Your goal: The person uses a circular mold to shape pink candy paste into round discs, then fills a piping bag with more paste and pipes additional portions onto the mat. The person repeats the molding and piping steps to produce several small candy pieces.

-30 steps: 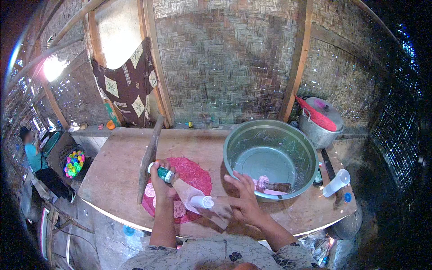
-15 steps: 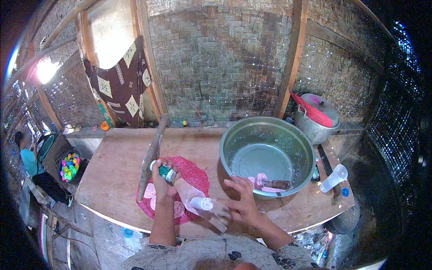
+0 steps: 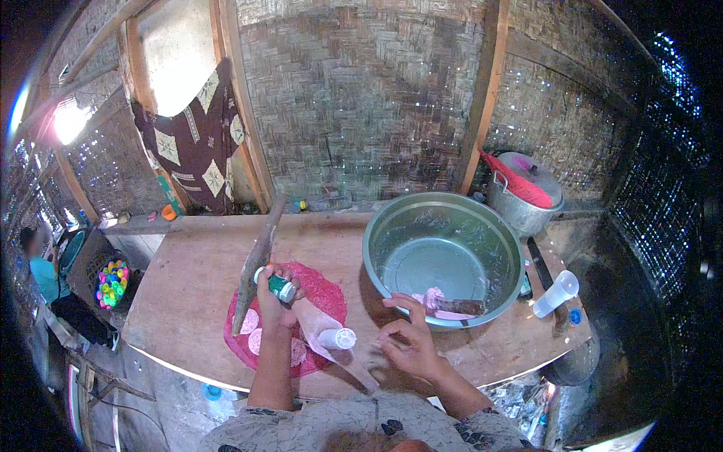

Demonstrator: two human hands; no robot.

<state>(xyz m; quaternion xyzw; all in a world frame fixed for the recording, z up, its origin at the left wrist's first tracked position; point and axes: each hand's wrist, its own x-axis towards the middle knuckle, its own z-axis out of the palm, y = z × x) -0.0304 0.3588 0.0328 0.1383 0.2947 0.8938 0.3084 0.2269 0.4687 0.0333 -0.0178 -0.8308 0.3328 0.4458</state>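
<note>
My left hand (image 3: 277,309) is closed around a small green bottle with white ends (image 3: 282,288), above a round red mesh sheet (image 3: 320,280). Pale pink flattened rounds (image 3: 292,351) lie on that mesh. A flat wooden paddle (image 3: 310,319) crosses it, and a small white translucent cylinder (image 3: 337,339) rests at the paddle. To the right, my right hand (image 3: 410,343) holds nothing, its fingers bent and apart, close to the near rim of a big green basin (image 3: 373,260). Inside the basin are a pink lump (image 3: 433,298) and a dark-handled tool (image 3: 461,307).
A rough stick (image 3: 260,260) lies left of the mesh. Right of the basin are a long dark knife-like tool (image 3: 540,264), a clear plastic container (image 3: 556,294) and a blue cap (image 3: 575,316). A lidded metal pot (image 3: 520,203) stands behind. Another person (image 3: 47,275) is at far left.
My right hand has drawn back to the right, away from the white cylinder. The left hand keeps the green bottle in about the same place. The whole view has shifted slightly.
</note>
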